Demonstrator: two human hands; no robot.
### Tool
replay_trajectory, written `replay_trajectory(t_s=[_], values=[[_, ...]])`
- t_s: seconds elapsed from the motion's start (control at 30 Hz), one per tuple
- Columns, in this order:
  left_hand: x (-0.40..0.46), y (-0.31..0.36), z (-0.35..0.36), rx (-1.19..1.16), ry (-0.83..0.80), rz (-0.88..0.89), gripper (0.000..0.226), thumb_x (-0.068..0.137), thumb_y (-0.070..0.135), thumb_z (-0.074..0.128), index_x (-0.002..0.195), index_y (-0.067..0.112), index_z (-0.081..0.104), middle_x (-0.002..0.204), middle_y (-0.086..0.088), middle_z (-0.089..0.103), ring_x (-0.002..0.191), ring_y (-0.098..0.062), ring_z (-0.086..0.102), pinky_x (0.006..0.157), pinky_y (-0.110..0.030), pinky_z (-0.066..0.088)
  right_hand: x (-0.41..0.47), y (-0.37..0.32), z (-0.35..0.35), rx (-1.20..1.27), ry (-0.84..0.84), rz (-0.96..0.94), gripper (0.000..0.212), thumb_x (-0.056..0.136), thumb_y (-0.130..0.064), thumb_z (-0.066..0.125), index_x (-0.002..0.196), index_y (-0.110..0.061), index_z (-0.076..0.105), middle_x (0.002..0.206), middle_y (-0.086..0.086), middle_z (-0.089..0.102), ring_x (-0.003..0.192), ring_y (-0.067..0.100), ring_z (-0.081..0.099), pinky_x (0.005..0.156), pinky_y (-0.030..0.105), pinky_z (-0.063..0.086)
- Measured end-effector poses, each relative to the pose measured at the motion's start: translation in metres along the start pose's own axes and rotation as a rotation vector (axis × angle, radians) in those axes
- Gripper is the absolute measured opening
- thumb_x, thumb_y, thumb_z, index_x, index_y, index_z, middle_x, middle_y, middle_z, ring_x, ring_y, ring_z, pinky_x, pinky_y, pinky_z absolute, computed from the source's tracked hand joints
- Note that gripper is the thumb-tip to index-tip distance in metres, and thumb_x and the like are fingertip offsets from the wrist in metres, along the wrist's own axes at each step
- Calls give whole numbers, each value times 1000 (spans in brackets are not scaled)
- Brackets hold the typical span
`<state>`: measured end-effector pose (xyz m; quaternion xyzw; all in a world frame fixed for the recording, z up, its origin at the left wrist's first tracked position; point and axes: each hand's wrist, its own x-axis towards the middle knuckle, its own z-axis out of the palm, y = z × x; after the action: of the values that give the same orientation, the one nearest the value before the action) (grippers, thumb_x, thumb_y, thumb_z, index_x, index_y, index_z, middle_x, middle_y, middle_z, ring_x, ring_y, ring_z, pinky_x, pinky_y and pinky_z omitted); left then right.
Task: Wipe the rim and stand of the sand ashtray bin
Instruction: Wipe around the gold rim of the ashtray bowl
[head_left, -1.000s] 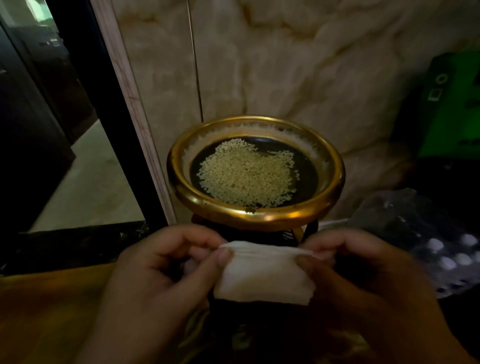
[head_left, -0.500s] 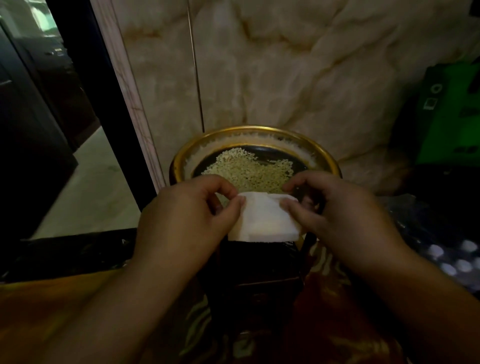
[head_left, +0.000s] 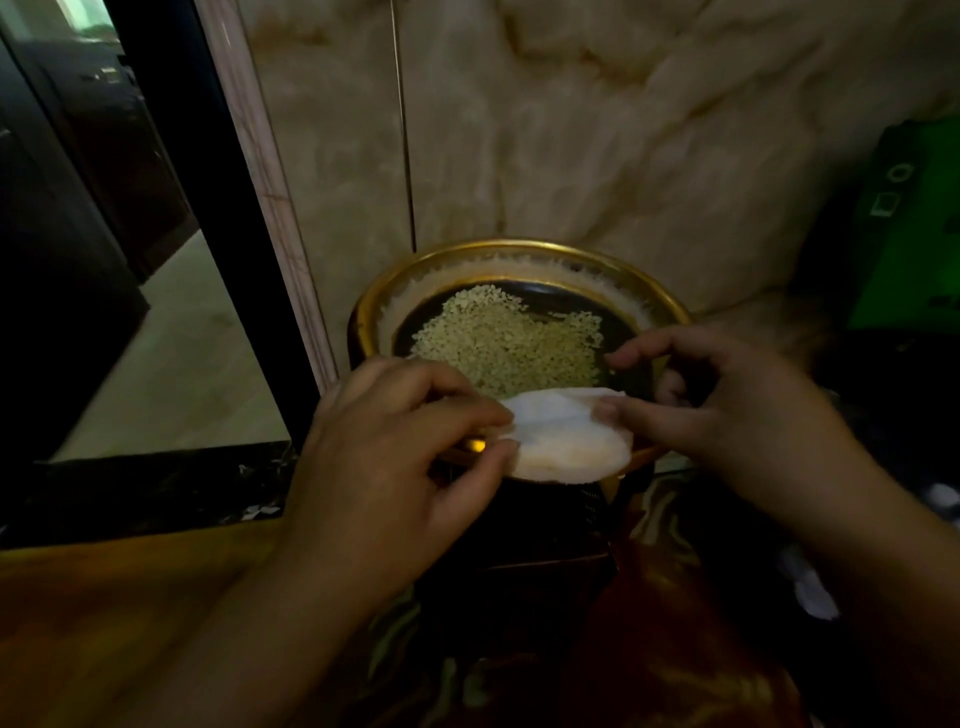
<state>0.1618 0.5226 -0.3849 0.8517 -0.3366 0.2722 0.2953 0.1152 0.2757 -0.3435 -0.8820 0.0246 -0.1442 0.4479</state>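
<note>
The sand ashtray bin has a wide gold rim (head_left: 519, 249) around a dark bowl with pale sand (head_left: 506, 340) in its middle. Its dark mesh stand (head_left: 545, 525) drops below the rim, mostly in shadow. A white tissue (head_left: 563, 439) lies draped over the near edge of the rim. My left hand (head_left: 400, 452) pinches the tissue's left end between thumb and fingers. My right hand (head_left: 737, 410) presses its right end with the fingertips, the index finger lifted above the bowl.
A marble wall (head_left: 597, 130) stands right behind the bin. A dark door frame (head_left: 208, 218) and a lit corridor floor (head_left: 171, 364) are at the left. A green box (head_left: 914, 223) sits at the right. Patterned carpet (head_left: 665, 649) lies below.
Both hands rose from below the rim and brought the tissue up. It was a flat folded square held in the air and now lies moulded over the near rim.
</note>
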Motion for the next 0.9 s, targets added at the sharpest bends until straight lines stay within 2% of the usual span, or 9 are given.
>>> replay_trajectory(t_s=[0.13, 0.27, 0.33, 0.43, 0.47, 0.57, 0.67, 0.77, 0.9], values=[[-2, -4, 1, 17, -43, 22, 24, 86, 46, 71, 102, 31, 78, 104, 12, 69, 102, -17, 60, 83, -49, 48, 0, 2, -10, 73, -13, 36, 25, 72, -27, 85, 94, -30, 74, 57, -5, 54, 49, 5, 50, 45, 7, 41], [-3, -5, 1, 13, -69, 4, 26, 86, 50, 66, 103, 33, 77, 104, 14, 68, 102, -14, 58, 83, -43, 47, -8, 4, -16, 84, 168, -49, 10, 84, -24, 77, 92, -30, 74, 59, 1, 54, 52, 3, 52, 49, 5, 42], [-2, -5, 2, 16, -80, -8, 27, 85, 52, 64, 102, 34, 77, 103, 15, 68, 102, -13, 57, 84, -38, 44, -16, 2, -12, 22, 222, -135, 9, 88, -25, 71, 92, -33, 73, 69, 6, 61, 57, 7, 59, 51, 6, 44], [-2, -5, 1, 24, -103, -21, 30, 84, 55, 61, 102, 35, 76, 104, 16, 67, 105, -12, 56, 85, -37, 42, -26, -9, 2, -237, 136, -255, 15, 93, -34, 62, 102, -42, 72, 89, -13, 70, 85, 1, 65, 71, 6, 47], [-2, -5, 0, 18, -108, -25, 31, 84, 56, 61, 103, 36, 76, 105, 17, 66, 105, -11, 55, 86, -39, 44, -26, -14, 10, -349, 64, -297, 20, 94, -37, 59, 109, -42, 71, 101, -17, 70, 95, -2, 63, 82, 11, 48], [-5, -8, -4, -14, -78, -47, 32, 84, 56, 62, 106, 35, 74, 106, 17, 65, 104, -11, 56, 85, -44, 49, -25, -27, 37, -554, -93, -351, 39, 93, -46, 49, 127, -38, 66, 122, -15, 68, 116, 7, 60, 104, 41, 45], [-13, -12, -7, 21, -52, -39, 33, 87, 50, 63, 112, 32, 73, 110, 14, 67, 107, -14, 59, 86, -48, 50, -23, -32, 54, -575, -82, -349, 37, 92, -53, 49, 123, -41, 67, 117, -17, 70, 113, 10, 61, 114, 45, 33], [-26, -14, -4, 59, -77, -26, 42, 88, 45, 64, 125, 27, 70, 123, 10, 67, 118, -16, 58, 91, -49, 51, -18, -33, 62, -550, -45, -347, 37, 90, -58, 49, 119, -46, 68, 109, -17, 70, 109, 9, 60, 116, 46, 29], [-37, -12, -1, 66, -103, -45, 51, 89, 45, 59, 137, 27, 63, 138, 8, 62, 131, -15, 53, 98, -49, 51, -17, -27, 70, -520, -6, -339, 28, 90, -50, 60, 113, -44, 73, 104, -16, 72, 107, 8, 61, 119, 46, 23]])
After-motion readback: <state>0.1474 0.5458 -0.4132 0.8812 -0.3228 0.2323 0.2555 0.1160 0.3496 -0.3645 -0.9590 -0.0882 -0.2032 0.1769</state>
